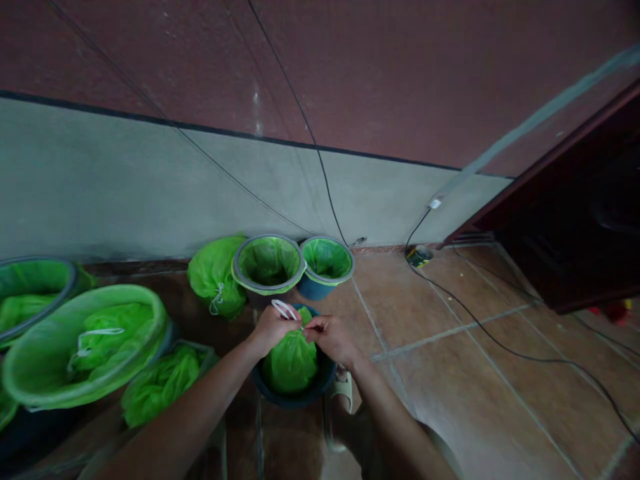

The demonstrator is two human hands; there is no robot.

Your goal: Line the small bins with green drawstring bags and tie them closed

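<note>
A green bin bag (291,363) sits gathered inside a small dark blue bin (299,395) on the tiled floor just in front of me. My left hand (271,328) is closed on the bag's white drawstring (284,309), whose loop sticks up above the fingers. My right hand (329,335) pinches the bag's gathered neck right beside the left hand. Both hands meet over the top of the bag.
Two more bins lined with green bags, a grey one (269,265) and a blue one (326,267), stand by the wall. A tied green bag (216,275) lies to their left. Larger lined bins (83,343) crowd the left. Black cables (500,343) cross the floor; a dark cabinet (575,220) is at right.
</note>
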